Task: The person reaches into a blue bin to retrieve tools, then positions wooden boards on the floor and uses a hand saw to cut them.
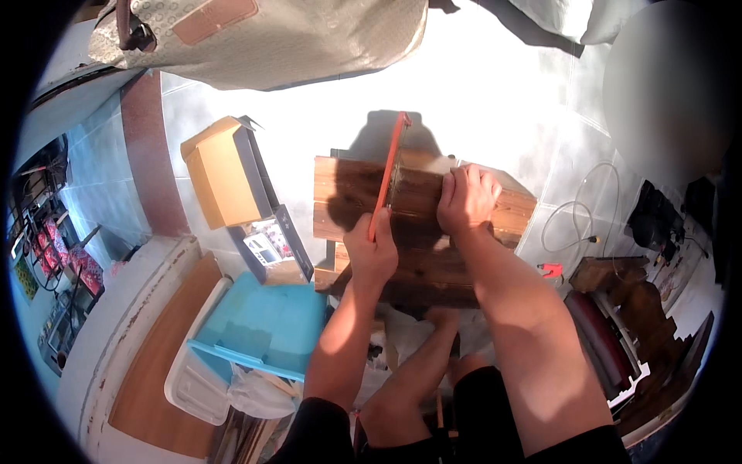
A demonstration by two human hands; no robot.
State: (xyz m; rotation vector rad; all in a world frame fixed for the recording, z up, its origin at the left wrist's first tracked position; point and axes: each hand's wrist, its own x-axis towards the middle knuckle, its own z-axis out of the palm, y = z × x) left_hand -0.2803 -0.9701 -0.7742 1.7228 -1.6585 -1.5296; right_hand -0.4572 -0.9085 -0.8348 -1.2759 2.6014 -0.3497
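My left hand (372,249) is closed round the near end of a hacksaw (389,172) with an orange-red frame. The saw points away from me across a brown wooden bench (348,183) made of dark-stained planks, its far end reaching past the far edge. A thin blade line shows along the frame's right side; how deep it sits in the wood, I cannot tell. To the right of the saw, my right hand (469,199) bears on the planks with bent fingers gripping them. My bare foot (442,315) is at the bench's near side.
Left of the bench lie an opened cardboard box (224,174) and a blue plastic bin (267,317). A red-handled tool (550,271), a looped cable (576,205) and wood pieces (641,301) are at the right. A beige bag (270,39) hangs over the far side.
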